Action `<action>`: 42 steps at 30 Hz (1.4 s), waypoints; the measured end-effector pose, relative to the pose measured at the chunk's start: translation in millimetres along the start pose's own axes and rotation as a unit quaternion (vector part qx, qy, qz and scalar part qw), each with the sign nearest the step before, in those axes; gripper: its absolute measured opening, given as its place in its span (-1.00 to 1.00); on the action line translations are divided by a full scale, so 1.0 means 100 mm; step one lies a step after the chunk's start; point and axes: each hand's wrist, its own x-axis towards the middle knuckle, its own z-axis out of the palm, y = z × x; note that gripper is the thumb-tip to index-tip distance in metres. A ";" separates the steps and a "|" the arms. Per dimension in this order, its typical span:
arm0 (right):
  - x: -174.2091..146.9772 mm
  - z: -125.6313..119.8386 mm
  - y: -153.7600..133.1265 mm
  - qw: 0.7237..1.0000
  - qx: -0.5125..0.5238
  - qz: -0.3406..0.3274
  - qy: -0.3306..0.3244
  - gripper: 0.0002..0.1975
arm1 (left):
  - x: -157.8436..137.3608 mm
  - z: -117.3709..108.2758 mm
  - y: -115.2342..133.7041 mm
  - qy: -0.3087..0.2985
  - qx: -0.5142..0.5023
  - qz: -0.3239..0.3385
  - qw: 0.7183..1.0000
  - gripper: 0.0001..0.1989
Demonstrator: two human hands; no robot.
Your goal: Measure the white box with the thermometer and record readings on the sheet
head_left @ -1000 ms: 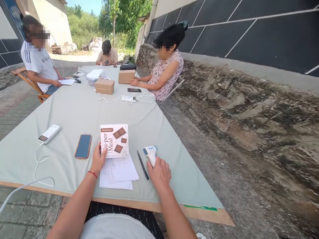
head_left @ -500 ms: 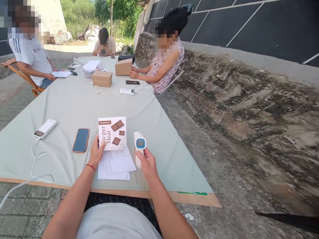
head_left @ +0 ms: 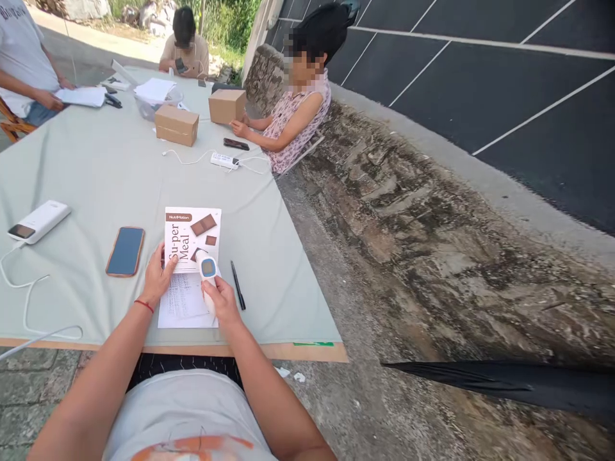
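Note:
My left hand (head_left: pixel 159 276) grips the lower left edge of a white box (head_left: pixel 185 221) printed "Su-per Meal" with brown squares, holding it upright. In my right hand (head_left: pixel 223 301) is a white infrared thermometer (head_left: pixel 208 272) with a blue-rimmed screen. Its front end overlaps the lower right of the box's face; whether the two touch I cannot tell. Beneath both lie sheets of paper (head_left: pixel 168 314) with handwriting, partly covered by my right hand. A black pen (head_left: pixel 238 285) rests just right of that hand. Left of the box lies a phone (head_left: pixel 125 251) with an orange-brown edge.
A white power bank (head_left: pixel 41 221) with a cable lies at the left of the cloth-covered table (head_left: pixel 120 173). Farther back are two cardboard boxes (head_left: pixel 177 125) (head_left: pixel 227 106), a power strip (head_left: pixel 225 161), a dark phone (head_left: pixel 236 144) and a plastic tub (head_left: pixel 147 107). Several people sit around.
The thermometer has moved left with my right hand, from beside the box to in front of its lower right corner. The pen now shows. My view has turned right and down.

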 end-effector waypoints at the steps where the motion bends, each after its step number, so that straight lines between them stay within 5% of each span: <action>1: 0.00 0.01 0.05 1.000 -0.019 -0.015 0.007 -0.48 | 0.00 0.00 -0.01 -0.001 -0.001 0.002 1.000 -0.40; 9: -0.03 0.05 0.34 0.995 -0.071 -0.050 0.039 -0.48 | 0.00 0.04 -0.11 -0.002 -0.018 0.020 1.000 -0.40; 27: -0.07 0.02 0.37 0.993 -0.102 -0.031 0.049 -0.48 | -0.02 0.04 -0.12 -0.008 -0.017 0.004 1.000 -0.33; 36: -0.14 0.10 0.00 0.999 -0.005 0.044 0.031 -0.46 | -0.03 0.01 -0.01 -0.020 -0.031 0.005 0.999 -0.27; 42: -0.20 0.03 -0.24 0.999 -0.010 0.017 0.029 -0.47 | -0.03 0.03 -0.06 -0.013 -0.022 0.009 1.000 -0.26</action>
